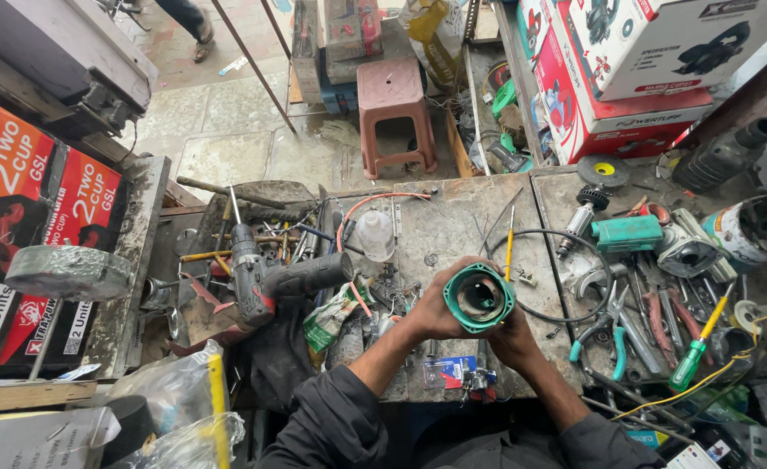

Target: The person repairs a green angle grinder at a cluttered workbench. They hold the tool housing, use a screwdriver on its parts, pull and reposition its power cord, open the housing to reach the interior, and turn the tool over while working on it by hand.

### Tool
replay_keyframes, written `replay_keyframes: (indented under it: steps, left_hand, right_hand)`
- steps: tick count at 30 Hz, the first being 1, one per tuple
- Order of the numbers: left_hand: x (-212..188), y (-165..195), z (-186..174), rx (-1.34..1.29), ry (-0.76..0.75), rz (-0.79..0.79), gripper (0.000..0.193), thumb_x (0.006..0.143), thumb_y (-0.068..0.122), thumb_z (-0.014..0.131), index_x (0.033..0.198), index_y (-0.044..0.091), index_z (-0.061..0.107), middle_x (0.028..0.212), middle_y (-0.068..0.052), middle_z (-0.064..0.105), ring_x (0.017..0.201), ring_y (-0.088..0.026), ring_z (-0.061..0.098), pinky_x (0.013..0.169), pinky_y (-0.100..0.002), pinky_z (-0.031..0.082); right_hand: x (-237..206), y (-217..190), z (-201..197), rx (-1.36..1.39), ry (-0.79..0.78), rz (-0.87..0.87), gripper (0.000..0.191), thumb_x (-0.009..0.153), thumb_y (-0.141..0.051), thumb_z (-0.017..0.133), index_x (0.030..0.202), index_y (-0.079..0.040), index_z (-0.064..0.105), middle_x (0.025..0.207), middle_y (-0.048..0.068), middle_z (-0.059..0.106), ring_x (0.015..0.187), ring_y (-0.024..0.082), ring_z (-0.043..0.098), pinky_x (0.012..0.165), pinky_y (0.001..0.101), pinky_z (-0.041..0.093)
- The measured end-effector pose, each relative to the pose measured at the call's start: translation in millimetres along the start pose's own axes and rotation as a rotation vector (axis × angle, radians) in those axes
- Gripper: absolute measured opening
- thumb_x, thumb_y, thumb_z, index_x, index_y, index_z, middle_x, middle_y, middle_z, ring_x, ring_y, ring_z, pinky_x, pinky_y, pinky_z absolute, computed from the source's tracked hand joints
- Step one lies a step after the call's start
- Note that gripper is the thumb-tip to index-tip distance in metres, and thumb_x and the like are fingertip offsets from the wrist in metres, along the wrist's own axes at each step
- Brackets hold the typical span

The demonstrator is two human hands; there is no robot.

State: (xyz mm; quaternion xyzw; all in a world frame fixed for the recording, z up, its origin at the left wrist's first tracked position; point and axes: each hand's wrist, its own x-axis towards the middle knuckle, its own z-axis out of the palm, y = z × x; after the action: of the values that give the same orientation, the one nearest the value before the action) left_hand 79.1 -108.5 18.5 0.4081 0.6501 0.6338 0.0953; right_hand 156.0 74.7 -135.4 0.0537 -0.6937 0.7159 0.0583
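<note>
Centrally, both hands: left hand [433, 314], right hand [513, 340] gripping green motor housing [479, 298]

housing [479, 298] centre of workbench [453, 226] | drill [270, 278] to its left | pliers [605, 334] and screwdriver [698, 343] right | stool [395, 113] behind bench

Drill [266, 282], pink stool [395, 113], pliers [605, 334], green screwdriver [696, 347]

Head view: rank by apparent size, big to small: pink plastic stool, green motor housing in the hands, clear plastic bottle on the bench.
1. Pink stool, though it sits farther away on the floor.
2. Green motor housing, held by both hands, left and right.
3. Clear bottle.
</note>
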Motion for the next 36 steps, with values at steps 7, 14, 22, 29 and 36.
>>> replay_keyframes:
  steps: [7,14,22,29,36]
  left_hand:
    - [1,-2,-3,0.080,-0.019,0.057,0.079,0.069,0.025,0.093,0.137,0.007,0.057,0.132,-0.008,0.068,0.124,-0.019,0.068,0.109,-0.034,0.055]
    - [0,-7,-3,0.014,0.003,-0.035,0.081,0.069,0.027,0.092,0.138,0.006,0.056,0.127,-0.008,0.069,0.119,-0.018,0.069,0.106,-0.034,0.057]
    - [3,-9,-2,0.122,-0.017,0.020,0.077,0.071,0.024,0.092,0.137,0.007,0.058,0.130,-0.009,0.070,0.123,-0.021,0.071,0.110,-0.037,0.057]
    - [7,-5,-7,0.113,-0.022,0.091,0.079,0.070,0.023,0.092,0.139,0.010,0.055,0.138,-0.010,0.066,0.132,-0.026,0.066,0.116,-0.039,0.053]
    - [11,-5,-8,0.164,-0.031,0.140,0.076,0.071,0.022,0.093,0.136,0.011,0.056,0.143,-0.011,0.064,0.139,-0.027,0.063,0.120,-0.041,0.052]
  right_hand:
    - [3,-17,-8,-0.311,-0.063,-0.105,0.042,0.088,-0.007,0.072,0.128,-0.004,0.060,0.124,0.010,0.069,0.116,0.018,0.065,0.099,0.0351,0.052]
    - [5,-1,-9,-0.127,-0.067,0.003,0.047,0.088,-0.017,0.076,0.130,-0.004,0.060,0.124,0.008,0.069,0.115,0.017,0.063,0.097,0.0355,0.052]
    - [-3,28,-7,0.011,-0.058,0.008,0.045,0.093,-0.014,0.072,0.134,-0.002,0.058,0.128,0.007,0.066,0.117,0.016,0.061,0.099,0.0340,0.052]
    - [-2,30,-8,0.392,0.065,0.126,0.046,0.092,-0.002,0.069,0.137,-0.002,0.058,0.129,0.007,0.066,0.114,0.015,0.063,0.097,0.0332,0.054]
    - [8,12,-9,0.332,0.129,0.151,0.049,0.092,-0.001,0.070,0.139,-0.003,0.056,0.128,0.007,0.067,0.113,0.014,0.064,0.097,0.0303,0.055]
